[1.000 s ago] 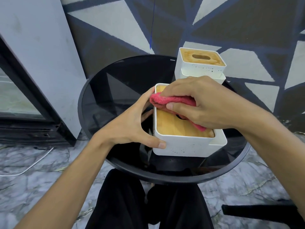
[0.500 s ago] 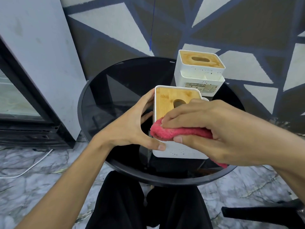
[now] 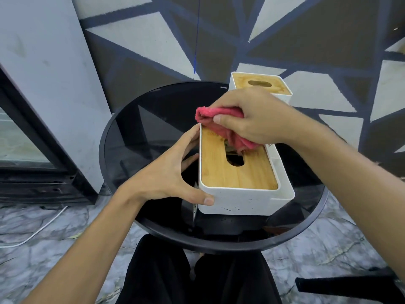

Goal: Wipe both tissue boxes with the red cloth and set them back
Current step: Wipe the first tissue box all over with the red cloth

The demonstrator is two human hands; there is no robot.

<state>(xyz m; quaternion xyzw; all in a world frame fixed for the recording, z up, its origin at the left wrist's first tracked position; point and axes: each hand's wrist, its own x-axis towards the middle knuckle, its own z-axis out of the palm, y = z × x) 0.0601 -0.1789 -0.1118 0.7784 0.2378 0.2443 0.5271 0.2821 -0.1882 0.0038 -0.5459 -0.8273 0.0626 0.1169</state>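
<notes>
Since half a second ago our right hand (image 3: 254, 119) has swept the cloth (image 3: 221, 126) from the near box's (image 3: 238, 185) lower end to its upper end, fingers bunched tight on the cloth. Our left hand (image 3: 171, 172) braces the box's left wall, fingers spread, closed on nothing. Its long axis runs down the frame toward us, so the next stroke pulls downward. At upper right on the table (image 3: 131, 132), the far box (image 3: 263, 84) waits behind our right hand.
</notes>
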